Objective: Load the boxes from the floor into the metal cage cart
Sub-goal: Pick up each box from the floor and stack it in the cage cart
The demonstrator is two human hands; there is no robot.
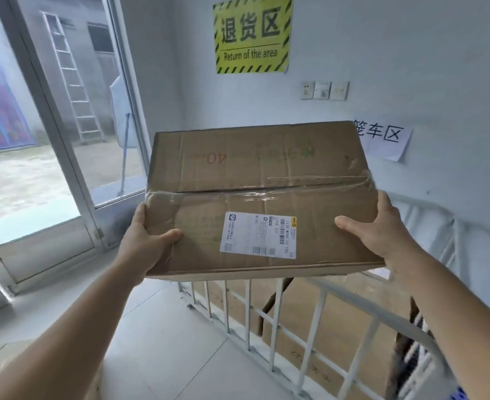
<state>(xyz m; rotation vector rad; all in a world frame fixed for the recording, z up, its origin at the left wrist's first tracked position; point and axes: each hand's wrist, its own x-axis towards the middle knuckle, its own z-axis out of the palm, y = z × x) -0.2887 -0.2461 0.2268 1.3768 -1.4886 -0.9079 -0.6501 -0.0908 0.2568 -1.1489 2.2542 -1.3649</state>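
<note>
I hold a brown cardboard box [261, 180] up in the air in front of me, taped along its seam, with a white shipping label on top. My left hand [145, 241] grips its left near corner, thumb on top. My right hand [382, 229] grips the right near edge the same way. The box hangs above the near rail of the white metal cage cart [310, 307], which stands low at the right. Inside the cart lie other brown boxes [304, 339], seen through the bars.
Another taped box [4, 368] sits on the floor at the bottom left. A glass door [65, 168] fills the left side. The white wall behind carries a yellow sign [252, 33] and switches. Pale floor tiles lie between me and the cart.
</note>
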